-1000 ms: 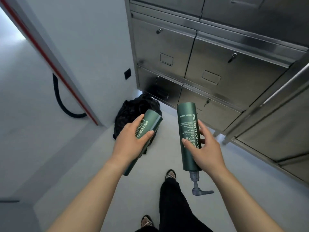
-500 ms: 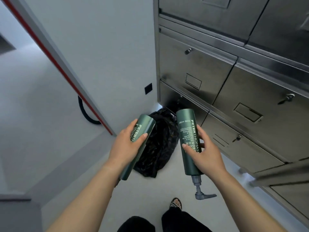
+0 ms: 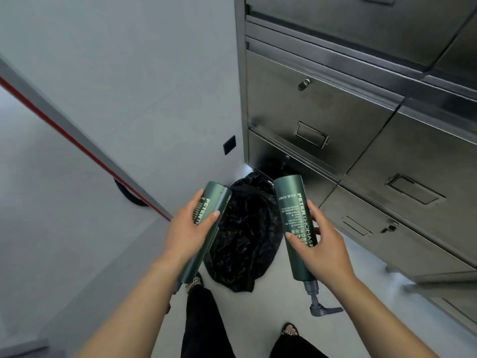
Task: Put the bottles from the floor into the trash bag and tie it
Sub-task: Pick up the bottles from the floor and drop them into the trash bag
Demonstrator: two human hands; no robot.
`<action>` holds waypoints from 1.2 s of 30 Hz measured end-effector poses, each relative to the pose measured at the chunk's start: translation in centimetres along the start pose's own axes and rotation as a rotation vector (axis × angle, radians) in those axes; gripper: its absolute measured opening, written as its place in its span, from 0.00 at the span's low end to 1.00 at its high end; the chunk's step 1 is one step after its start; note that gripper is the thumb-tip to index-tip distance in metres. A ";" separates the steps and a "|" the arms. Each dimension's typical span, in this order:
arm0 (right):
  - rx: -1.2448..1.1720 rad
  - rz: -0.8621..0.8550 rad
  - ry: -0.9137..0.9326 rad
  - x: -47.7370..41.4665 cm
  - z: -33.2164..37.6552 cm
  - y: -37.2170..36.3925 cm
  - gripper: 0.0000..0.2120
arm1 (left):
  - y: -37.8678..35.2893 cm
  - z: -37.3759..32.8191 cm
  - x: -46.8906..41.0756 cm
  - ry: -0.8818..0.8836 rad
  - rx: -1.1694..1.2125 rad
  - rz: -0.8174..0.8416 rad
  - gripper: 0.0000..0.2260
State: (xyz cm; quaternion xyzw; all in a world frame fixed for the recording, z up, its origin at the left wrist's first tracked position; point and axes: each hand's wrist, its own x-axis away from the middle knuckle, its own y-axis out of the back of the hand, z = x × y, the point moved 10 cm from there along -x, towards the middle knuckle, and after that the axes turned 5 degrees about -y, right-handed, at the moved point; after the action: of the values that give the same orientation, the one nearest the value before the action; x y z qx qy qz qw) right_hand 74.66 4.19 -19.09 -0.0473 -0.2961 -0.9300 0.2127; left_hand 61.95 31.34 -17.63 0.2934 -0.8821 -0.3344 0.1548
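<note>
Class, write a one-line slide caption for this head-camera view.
Left hand grips one green bottle, right hand a pump bottle, above the black trash bag beside steel drawers.

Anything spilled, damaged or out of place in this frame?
Nothing looks spilled or damaged. One oddity: the right hand holds the right bottle inverted, pump pointing down; the left hand holds the left bottle tilted likewise. The bag lies crumpled on the floor by the cabinet.

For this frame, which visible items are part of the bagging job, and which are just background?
Job: left hand gripping a green bottle; right hand gripping a green pump bottle, pump downward; black trash bag on the floor.
Background: steel drawer cabinet, black wall plate, black hose.
</note>
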 end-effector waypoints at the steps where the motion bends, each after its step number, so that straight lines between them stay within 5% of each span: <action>1: -0.001 -0.022 -0.023 -0.9 0.0 -0.6 0.37 | -0.1 0.4 -1.7 -0.011 -0.004 0.027 0.28; 12: -0.163 -0.200 -0.351 -7.6 -4.5 -14.2 0.36 | -7.5 7.6 -17.6 -0.177 0.017 0.441 0.27; 26: -0.265 -0.185 -0.496 -16.8 -28.6 -34.0 0.35 | -33.7 34.0 -23.6 0.193 0.207 0.463 0.28; 36: -0.254 -0.121 -0.513 -19.7 -34.0 -37.8 0.35 | -41.1 39.2 -27.2 0.093 0.000 0.629 0.36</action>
State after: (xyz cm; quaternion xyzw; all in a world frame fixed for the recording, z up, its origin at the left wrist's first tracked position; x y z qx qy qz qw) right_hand 77.84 19.75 -71.25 -0.2896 -0.2236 -0.9282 0.0673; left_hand 81.78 43.01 -76.27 0.0210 -0.9216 -0.2565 0.2907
